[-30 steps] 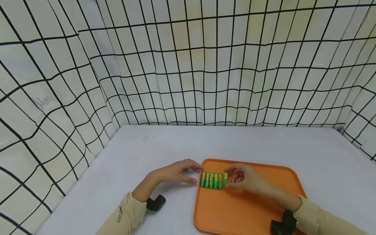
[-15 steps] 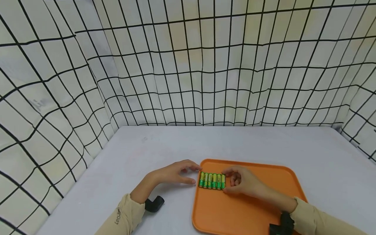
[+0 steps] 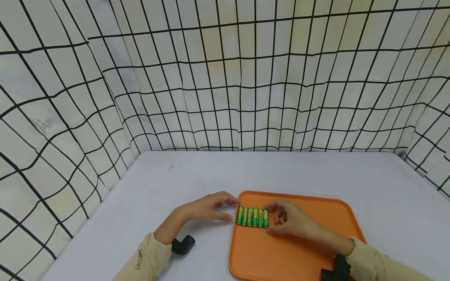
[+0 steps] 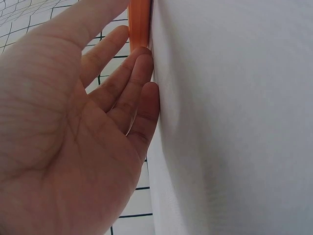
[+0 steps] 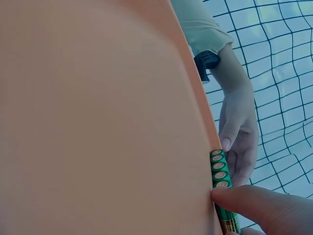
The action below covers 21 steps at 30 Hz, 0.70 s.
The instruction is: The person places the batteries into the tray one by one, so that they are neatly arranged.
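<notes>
Several green-and-yellow batteries lie side by side in a row at the far left of an orange tray. My right hand holds the rightmost battery by its two ends, thumb at the near end and fingers at the far end. In the right wrist view the thumb touches that end, and the flat ends of the other batteries line up beyond it. My left hand rests on the table left of the tray, fingers spread and relaxed, fingertips right at the tray's rim. It holds nothing.
A white-covered table carries the tray. Black netting over white sheeting stands behind and along both sides. Black wrist-worn devices sit at both cuffs.
My right hand has moved left, bringing the rightmost battery up against the row and closing the small gap there. The left hand keeps its place at the tray's edge.
</notes>
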Tool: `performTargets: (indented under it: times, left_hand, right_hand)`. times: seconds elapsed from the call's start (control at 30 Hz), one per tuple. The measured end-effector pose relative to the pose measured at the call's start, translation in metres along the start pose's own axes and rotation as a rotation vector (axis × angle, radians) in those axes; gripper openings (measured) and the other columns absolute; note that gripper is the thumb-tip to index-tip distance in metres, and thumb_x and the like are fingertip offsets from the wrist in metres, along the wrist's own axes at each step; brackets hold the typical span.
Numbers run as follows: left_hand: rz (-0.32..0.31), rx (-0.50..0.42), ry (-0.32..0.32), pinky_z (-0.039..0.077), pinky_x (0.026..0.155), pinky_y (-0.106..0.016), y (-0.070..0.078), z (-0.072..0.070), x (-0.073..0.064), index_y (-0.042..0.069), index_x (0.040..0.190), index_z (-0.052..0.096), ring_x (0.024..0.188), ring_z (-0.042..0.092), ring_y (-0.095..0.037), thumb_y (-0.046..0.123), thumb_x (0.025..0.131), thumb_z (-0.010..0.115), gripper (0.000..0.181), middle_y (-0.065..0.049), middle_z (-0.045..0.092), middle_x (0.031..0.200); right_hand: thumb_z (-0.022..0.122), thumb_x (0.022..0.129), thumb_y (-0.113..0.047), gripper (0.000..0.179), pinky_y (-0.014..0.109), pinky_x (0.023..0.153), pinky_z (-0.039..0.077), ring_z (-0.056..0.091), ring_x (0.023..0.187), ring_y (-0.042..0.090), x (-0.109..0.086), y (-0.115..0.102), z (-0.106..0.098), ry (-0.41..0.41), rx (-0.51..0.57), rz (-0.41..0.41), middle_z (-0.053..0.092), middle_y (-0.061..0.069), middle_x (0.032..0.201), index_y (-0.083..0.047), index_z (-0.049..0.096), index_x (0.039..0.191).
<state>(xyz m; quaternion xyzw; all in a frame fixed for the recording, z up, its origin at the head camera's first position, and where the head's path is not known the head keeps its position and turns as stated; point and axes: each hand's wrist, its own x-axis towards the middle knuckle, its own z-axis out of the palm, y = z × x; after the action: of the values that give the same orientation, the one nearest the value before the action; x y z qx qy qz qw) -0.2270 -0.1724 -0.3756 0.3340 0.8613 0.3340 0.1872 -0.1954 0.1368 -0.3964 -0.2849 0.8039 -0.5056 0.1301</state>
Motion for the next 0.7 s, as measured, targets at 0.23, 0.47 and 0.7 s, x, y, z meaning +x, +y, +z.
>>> performTargets:
  times: [0.23, 0.47, 0.7]
  left_hand:
    - [0.020, -0.001, -0.003, 0.041, 0.102, -0.034, 0.001, -0.001, 0.003, 0.019, 0.137, 0.055, 0.120, 0.050, -0.015, 0.029, 0.092, 0.070, 0.048, 0.004, 0.055, 0.132]
    - [0.060, 0.015, -0.024, 0.041, 0.103, -0.035, 0.001, 0.000, 0.008, 0.013, 0.137, 0.054, 0.122, 0.050, -0.019, 0.027, 0.095, 0.065, 0.045, -0.002, 0.055, 0.133]
    - [0.043, -0.004, -0.026, 0.039, 0.107, -0.040, 0.004, 0.004, 0.007, 0.008, 0.142, 0.046, 0.128, 0.048, -0.023, 0.018, 0.105, 0.046, 0.039, -0.008, 0.053, 0.137]
  right_hand:
    - [0.080, 0.082, -0.013, 0.059, 0.023, 0.059, 0.041, 0.051, 0.074, 0.013, -0.003, 0.000, -0.004, -0.008, 0.029, 0.016, 0.055, 0.017, 0.110, 0.009, 0.050, 0.128]
    - [0.079, 0.083, -0.011, 0.065, 0.023, 0.066, 0.049, 0.057, 0.079, 0.015, -0.012, 0.001, -0.013, -0.053, 0.112, 0.026, 0.050, 0.026, 0.125, 0.009, 0.044, 0.134]
    - [0.071, 0.090, -0.012, 0.061, 0.026, 0.065, 0.051, 0.060, 0.082, 0.015, -0.030, -0.001, -0.027, -0.122, 0.196, 0.085, 0.043, 0.029, 0.130, 0.010, 0.039, 0.137]
